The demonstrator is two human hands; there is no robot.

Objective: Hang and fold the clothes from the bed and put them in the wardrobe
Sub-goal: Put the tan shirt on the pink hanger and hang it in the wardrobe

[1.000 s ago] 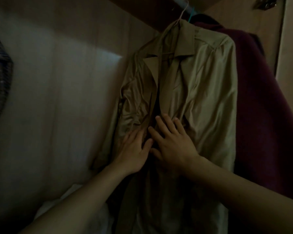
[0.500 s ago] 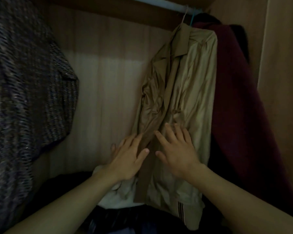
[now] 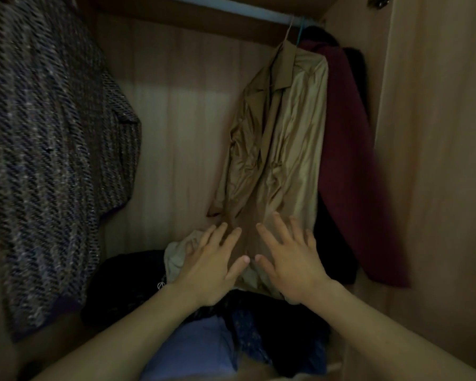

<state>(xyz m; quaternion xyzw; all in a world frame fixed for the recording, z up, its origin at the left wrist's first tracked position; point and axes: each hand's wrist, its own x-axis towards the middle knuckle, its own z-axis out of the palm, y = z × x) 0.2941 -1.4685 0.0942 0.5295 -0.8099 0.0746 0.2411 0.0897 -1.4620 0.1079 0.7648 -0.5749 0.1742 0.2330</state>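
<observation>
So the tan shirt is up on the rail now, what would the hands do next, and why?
Probably draw both hands back out of the wardrobe. The tan shirt already hangs from the rail beside the maroon garment, and the left hand and right hand lie open and flat by its hem, gripping nothing.

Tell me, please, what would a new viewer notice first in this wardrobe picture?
Probably the shiny tan shirt hanging from the rail at centre right, with the left hand and right hand spread open over its lower part. Next, the large tweed garment fills the left side, and a dark red garment hangs just right of the shirt.
</observation>
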